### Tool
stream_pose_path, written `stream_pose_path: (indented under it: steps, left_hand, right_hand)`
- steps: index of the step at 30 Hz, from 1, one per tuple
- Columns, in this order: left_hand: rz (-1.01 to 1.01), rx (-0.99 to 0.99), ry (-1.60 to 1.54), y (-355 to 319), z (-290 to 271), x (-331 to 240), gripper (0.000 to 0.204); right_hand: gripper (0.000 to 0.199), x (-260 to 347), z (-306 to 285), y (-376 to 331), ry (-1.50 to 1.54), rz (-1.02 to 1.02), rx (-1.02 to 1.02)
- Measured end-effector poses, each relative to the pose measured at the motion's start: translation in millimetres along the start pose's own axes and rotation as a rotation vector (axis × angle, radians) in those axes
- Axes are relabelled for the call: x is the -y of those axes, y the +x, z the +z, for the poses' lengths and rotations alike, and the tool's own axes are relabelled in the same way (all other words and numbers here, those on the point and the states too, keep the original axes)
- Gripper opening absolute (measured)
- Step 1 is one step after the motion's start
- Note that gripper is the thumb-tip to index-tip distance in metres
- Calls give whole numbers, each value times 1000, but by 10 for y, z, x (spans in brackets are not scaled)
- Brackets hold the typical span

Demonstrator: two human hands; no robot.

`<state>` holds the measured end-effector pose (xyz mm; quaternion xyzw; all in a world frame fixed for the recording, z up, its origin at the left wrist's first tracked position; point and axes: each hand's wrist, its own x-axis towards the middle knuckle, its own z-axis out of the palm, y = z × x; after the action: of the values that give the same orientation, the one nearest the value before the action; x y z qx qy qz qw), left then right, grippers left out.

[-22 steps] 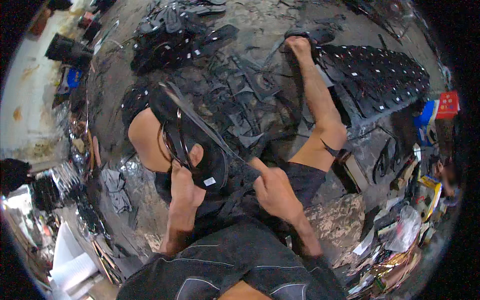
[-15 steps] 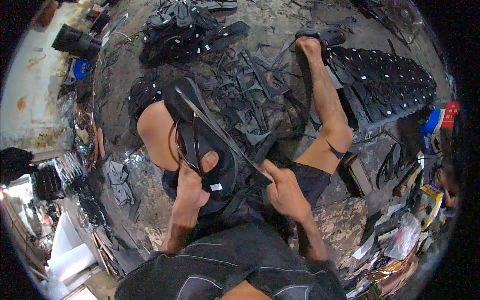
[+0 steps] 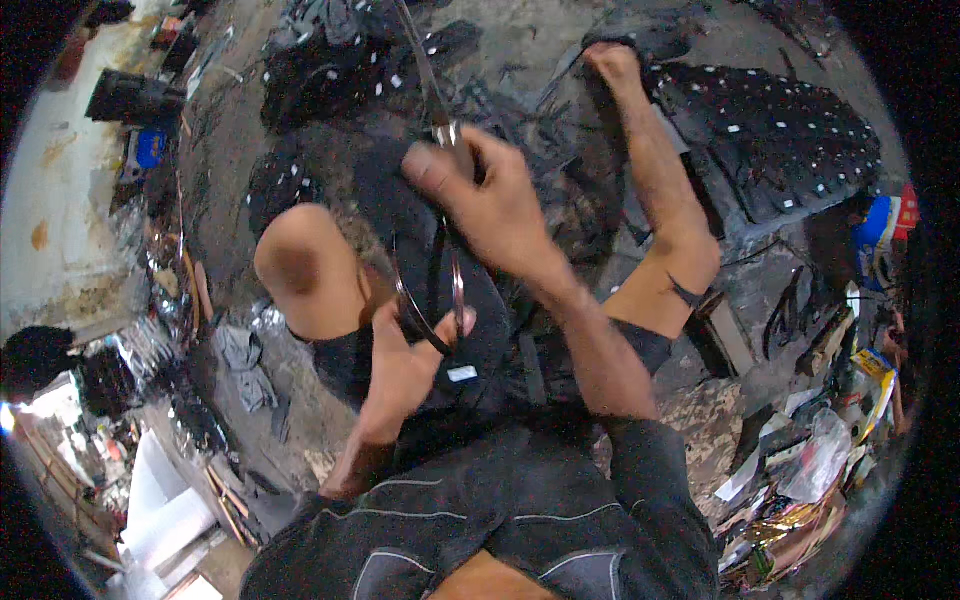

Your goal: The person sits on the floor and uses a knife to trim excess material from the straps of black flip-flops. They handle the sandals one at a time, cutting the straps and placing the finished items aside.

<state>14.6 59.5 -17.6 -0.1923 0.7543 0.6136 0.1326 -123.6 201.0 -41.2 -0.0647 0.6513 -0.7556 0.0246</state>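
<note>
A black flip-flop with shiny dark straps and a small white label at its heel lies over my lap, toe pointing away from me. My left hand grips it near the heel, its thumb over the footbed. Closed around the handle of a long narrow knife is my right hand, blurred a little by motion, above the front part of the flip-flop. The blade points up and away, and its tip runs out at the top of the view.
Black scraps cover the floor ahead. Dark flip-flops lie heaped at the far left. Rows of labelled black flip-flops stand at the right. Grey cloth lies left; a clear plastic bag sits among litter at lower right.
My right hand has moved forward and left with the knife, whose blade has left the flip-flop's right side and swung to point away. The flip-flop has shifted slightly right in view.
</note>
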Motion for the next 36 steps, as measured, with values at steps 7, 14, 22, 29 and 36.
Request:
stream_pose_path:
  steps: [7, 14, 22, 29, 36]
  left_hand:
    - [259, -70, -178, 201, -80, -493, 41]
    - [7, -62, -297, -132, -376, -536, 27]
    - [19, 128, -232, -107, -331, -440, 41]
    - [-47, 239, -76, -7, -396, -548, 44]
    - [-46, 250, -49, 199, -301, -635, 43]
  right_hand:
    - [25, 276, 54, -889, -45, 28, -164]
    - [12, 239, -409, -2657, -527, 252, 148]
    - [18, 119, -511, -2209, -721, 213, 158]
    - [44, 824, -654, -700, -727, 261, 643]
    - [52, 673, -531, -208, -740, 110, 719]
